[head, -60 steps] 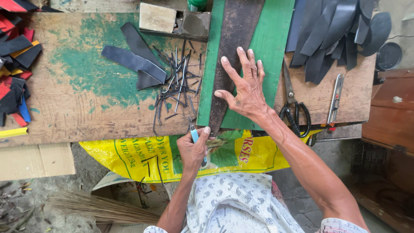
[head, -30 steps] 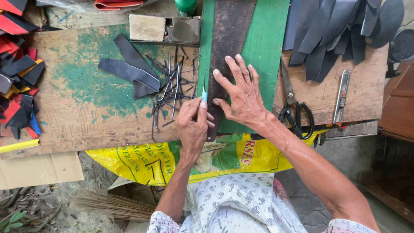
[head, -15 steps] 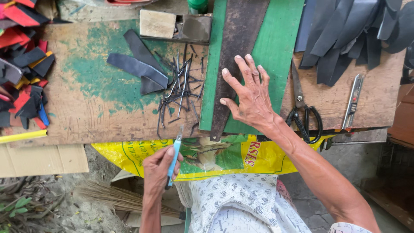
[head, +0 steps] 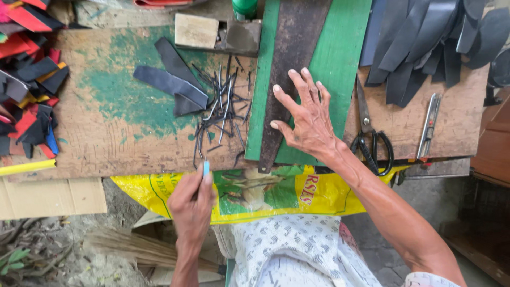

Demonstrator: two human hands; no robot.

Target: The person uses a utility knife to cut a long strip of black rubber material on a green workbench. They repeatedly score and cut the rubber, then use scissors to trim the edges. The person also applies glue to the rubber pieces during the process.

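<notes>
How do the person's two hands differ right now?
The right hand lies flat with fingers spread, pressing the dark strip on the green cutting mat; the left hand is curled shut around a light blue tool. The right hand is over the workbench; the left hand is off its near edge, in front of the yellow sack. Both are bare.

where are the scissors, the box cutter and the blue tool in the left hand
scissors (head: pixel 372 139): head view, on the pivot above the black handles
box cutter (head: pixel 428 126): head view, mid-body
blue tool (head: pixel 206 168): head view, on its tip above the left hand (head: pixel 191 204)
</notes>
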